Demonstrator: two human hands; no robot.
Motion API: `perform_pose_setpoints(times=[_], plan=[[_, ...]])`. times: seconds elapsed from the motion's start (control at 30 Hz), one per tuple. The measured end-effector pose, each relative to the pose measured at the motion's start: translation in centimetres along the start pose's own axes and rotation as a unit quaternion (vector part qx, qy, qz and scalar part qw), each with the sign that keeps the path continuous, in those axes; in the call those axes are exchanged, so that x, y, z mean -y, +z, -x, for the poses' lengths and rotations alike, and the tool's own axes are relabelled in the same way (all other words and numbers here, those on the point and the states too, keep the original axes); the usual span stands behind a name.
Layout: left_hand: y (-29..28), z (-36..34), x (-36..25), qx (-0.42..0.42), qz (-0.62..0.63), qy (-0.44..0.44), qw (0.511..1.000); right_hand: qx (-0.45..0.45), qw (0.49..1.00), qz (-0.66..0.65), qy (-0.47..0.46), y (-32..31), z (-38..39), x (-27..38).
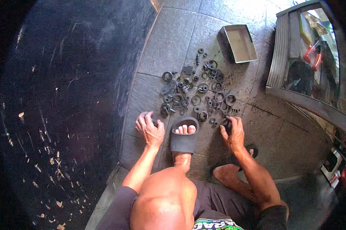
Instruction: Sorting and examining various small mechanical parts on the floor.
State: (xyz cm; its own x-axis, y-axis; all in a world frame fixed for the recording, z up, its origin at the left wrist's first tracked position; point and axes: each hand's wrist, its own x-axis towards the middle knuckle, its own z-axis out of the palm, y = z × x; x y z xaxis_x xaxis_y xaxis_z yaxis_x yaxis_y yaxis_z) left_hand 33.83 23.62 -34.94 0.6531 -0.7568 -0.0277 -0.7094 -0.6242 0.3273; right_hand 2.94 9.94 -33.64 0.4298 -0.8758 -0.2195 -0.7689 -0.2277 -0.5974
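Many small black parts, among them rings, bushings and plugs, lie loosely scattered on the tiled floor in front of me. One larger black ring lies near the middle of the spread. My left hand is at its near left side, with curled fingers and thumb around a dark part that is mostly hidden. At the near right side, my right hand closes on another dark part, its exact kind unclear. Between the hands rests my foot in a black slide sandal.
An open shallow box sits beyond the parts. A glass-fronted case at the right shows red-handled tools. Along the left runs a scuffed black panel. My other sandal is beside my right forearm.
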Motion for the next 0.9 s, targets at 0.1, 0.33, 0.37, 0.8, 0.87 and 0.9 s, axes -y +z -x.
perform_pose_setpoints(times=[0.1,0.33,0.37,0.8,0.87,0.9], plan=[[-0.6,-0.5,-0.9,-0.002,0.022,0.006,1.0,0.022,0.995,0.014,-0.093,0.2,-0.2,0.5],[-1.2,-1.2,-2.9,-0.002,0.062,0.049,0.997,0.076,0.991,0.045,-0.098,0.7,1.7,0.1],[-1.2,-1.2,-3.1,-0.002,0.064,0.05,0.997,0.08,0.989,0.054,-0.11,0.7,1.7,-0.1],[-0.5,-3.4,-4.9,0.094,0.103,0.035,0.99,0.013,0.983,0.111,-0.146,-1.9,0.1,-3.6],[-0.6,-3.5,-5.0,0.09,0.108,0.031,0.99,0.005,0.984,0.105,-0.141,-2.2,0.1,-3.9],[-0.6,-3.5,-5.0,0.086,0.114,0.028,0.989,0.005,0.984,0.105,-0.142,-2.3,0.4,-3.9]])
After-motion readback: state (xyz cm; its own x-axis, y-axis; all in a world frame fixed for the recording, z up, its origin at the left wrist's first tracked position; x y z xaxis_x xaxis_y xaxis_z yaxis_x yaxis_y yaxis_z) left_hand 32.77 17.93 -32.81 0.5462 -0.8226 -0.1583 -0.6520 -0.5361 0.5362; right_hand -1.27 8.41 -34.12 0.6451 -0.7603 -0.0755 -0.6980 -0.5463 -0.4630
